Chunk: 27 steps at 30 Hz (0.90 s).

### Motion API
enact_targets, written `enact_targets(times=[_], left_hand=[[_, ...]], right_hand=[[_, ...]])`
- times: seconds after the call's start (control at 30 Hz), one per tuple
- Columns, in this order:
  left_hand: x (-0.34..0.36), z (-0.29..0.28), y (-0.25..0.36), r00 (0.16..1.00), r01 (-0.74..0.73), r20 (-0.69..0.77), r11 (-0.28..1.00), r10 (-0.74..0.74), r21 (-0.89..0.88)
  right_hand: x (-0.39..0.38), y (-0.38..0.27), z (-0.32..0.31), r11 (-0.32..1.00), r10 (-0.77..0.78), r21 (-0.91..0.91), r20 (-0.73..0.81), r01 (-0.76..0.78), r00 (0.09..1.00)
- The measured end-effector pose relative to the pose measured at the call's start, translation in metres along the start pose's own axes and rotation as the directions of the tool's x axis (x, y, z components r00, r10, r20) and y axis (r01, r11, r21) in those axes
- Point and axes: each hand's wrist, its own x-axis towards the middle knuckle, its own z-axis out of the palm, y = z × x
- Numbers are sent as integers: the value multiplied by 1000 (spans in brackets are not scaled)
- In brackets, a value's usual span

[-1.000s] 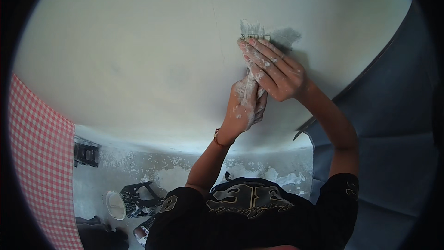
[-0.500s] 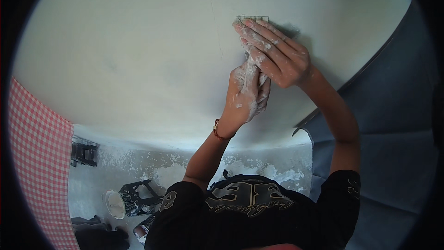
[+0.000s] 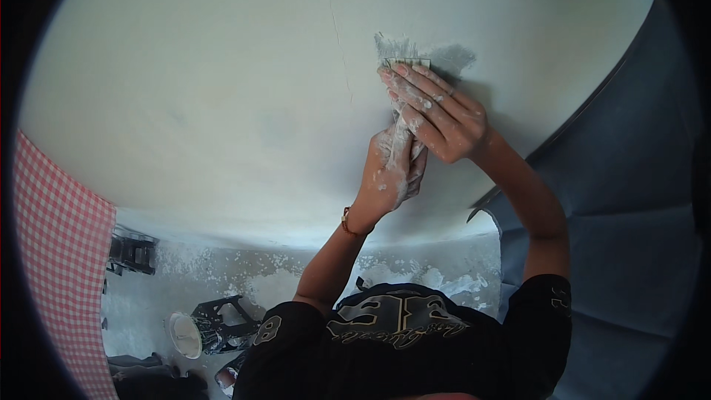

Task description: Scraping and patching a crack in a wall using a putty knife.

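My left hand (image 3: 389, 174), smeared with white putty, is closed round the handle of a scraper. Its handle is mostly hidden by my hands; the pale upper edge of the blade (image 3: 409, 63) shows just past my right fingertips. My right hand (image 3: 448, 115) lies over the blade with its fingers stretched out and pressing on it, putty on its skin too. The blade rests against a whitish wall (image 3: 222, 67). A grey, streaky patch (image 3: 453, 57) shows on the wall above and to the right of the blade.
A thin crack (image 3: 337, 26) runs down the wall left of my hands. Grey sheeting (image 3: 622, 170) hangs at the right, red-checked cloth (image 3: 63, 252) at the left. Below are a putty-spattered floor (image 3: 274, 278), a black stool (image 3: 222, 322), a round white container (image 3: 185, 335) and another dark stool (image 3: 133, 250).
Both hands and the scraper have slid down the wall together. More of the grey, streaked patch now shows above the blade.
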Motion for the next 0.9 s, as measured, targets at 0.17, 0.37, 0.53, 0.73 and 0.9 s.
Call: enact_targets(times=[0.17, 0.37, 0.53, 0.73, 0.9], left_hand=[[12, 10, 23, 1000, -15, 13, 997, 14, 78], [9, -1, 2, 1000, -6, 22, 998, 5, 61], [14, 9, 10, 999, -34, 37, 992, 30, 118], [10, 10, -8, 999, 34, 14, 998, -35, 43], [16, 12, -16, 998, -20, 56, 997, 15, 80]], right_hand=[[4, 20, -1, 1000, 5, -31, -26, -6, 1000], [-12, 4, 7, 999, 22, -45, -41, -23, 999], [-9, 15, 1, 998, 42, -50, -68, -45, 997], [-27, 2, 1, 997, 32, -62, -39, -34, 999], [-33, 7, -6, 996, 36, -73, -70, -41, 997]])
